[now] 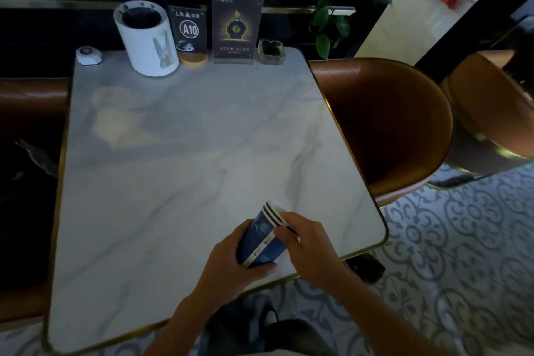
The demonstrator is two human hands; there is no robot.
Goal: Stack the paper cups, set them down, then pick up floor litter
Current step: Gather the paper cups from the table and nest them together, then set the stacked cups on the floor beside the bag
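Note:
A nested stack of blue paper cups (264, 237) with white rims lies tilted above the near right part of the white marble table (179, 159). My left hand (231, 263) wraps around the stack's base end. My right hand (306, 243) grips it near the rims, which point away from me. Both hands hold the stack just above the tabletop. No litter is clearly visible on the patterned floor (462, 240); a dark shape (367, 266) lies under the table's right corner, too dim to identify.
At the table's far edge stand a white cylindrical bin (146, 40), a small white call button (89, 55), an A10 table sign (189, 35), a menu stand (236, 29) and a glass ashtray (271, 52). Brown round chairs (398, 124) flank the right side.

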